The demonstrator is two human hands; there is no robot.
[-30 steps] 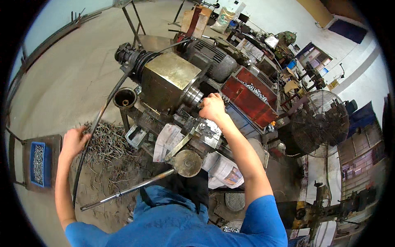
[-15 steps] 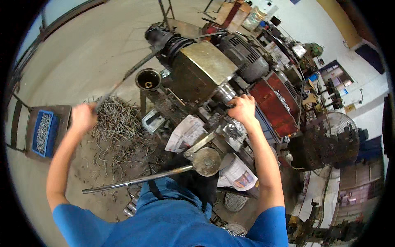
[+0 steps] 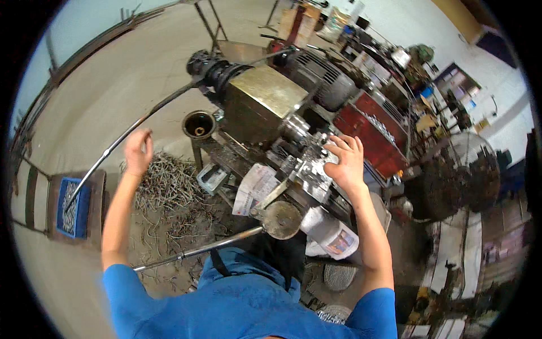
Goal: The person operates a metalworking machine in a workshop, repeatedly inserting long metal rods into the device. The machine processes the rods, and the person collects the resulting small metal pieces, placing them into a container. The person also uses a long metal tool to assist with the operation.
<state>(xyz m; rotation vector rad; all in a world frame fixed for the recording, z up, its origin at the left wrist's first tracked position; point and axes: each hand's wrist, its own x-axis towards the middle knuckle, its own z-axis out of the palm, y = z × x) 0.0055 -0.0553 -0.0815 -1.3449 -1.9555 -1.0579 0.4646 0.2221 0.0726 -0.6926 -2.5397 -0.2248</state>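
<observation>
The person in the blue shirt stands over a grimy metal lathe-like machine with a brass-coloured square housing (image 3: 265, 96). The right hand (image 3: 344, 161) lies flat, fingers spread wide, on the shiny silver metal block of the machine's carriage (image 3: 310, 166); it presses down rather than closing around anything. The left hand (image 3: 137, 152) is raised in the air with fingers loosely curled and holds nothing; it hangs just beside the long thin curved steel rod (image 3: 135, 127) that runs from the machine's spindle end out toward the floor, and whether a fingertip touches the rod cannot be told.

Below the left hand lies a heap of short grey metal rod pieces (image 3: 169, 186) on the concrete floor, and further left a blue plastic tray of small metal parts (image 3: 73, 206). A second, straight steel bar (image 3: 197, 251) juts from a round flat handwheel (image 3: 280, 219) near the person's waist.

The likely hazards: if the spindle turns, the unsupported long rod could whip and strike the nearby left hand or forearm. The right palm rests close to the chuck, so a slip forward could bring fingers against moving parts. The loose heap underfoot could cause a stumble.
</observation>
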